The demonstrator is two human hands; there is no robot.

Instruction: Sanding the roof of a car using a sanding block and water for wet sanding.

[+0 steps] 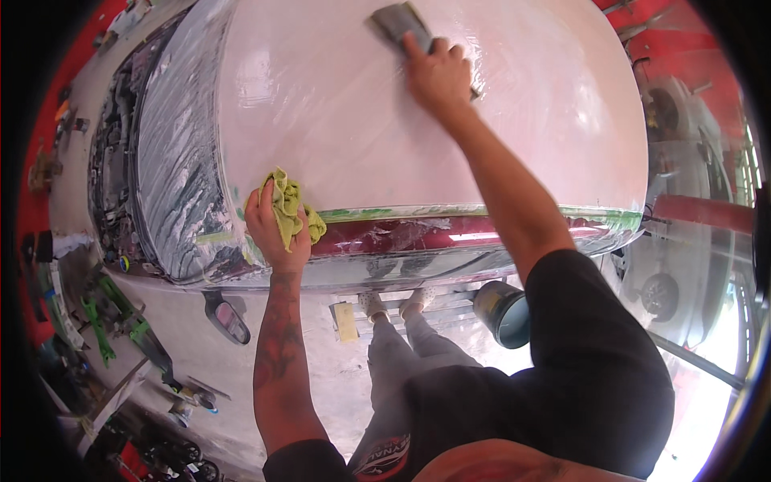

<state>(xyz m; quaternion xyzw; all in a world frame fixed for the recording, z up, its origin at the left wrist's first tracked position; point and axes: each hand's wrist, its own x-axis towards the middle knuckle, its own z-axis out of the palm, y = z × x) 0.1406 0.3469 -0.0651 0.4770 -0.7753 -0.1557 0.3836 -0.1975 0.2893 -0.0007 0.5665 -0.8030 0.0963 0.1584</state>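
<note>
My left hand (279, 233) is closed around a crumpled yellow-green cloth (287, 210), held at the near left corner of a car roof (345, 120). The roof is pale pinkish-white, wet and shiny. Further out on it, my right hand (440, 76) grips a dark grey sanding block (396, 24), flat against the surface. Part of the block sticks out beyond the fingers toward the far left, and the palm hides its middle. Green and dark red strips run along the roof's near edge.
Plastic film covers the windshield (181, 145) at left. Below the roof are a side mirror (228, 318), a yellow block (346, 322) and a dark bucket (502, 313) on a slatted platform under my feet. Car parts lie at lower left; another film-covered car (683, 241) stands at right.
</note>
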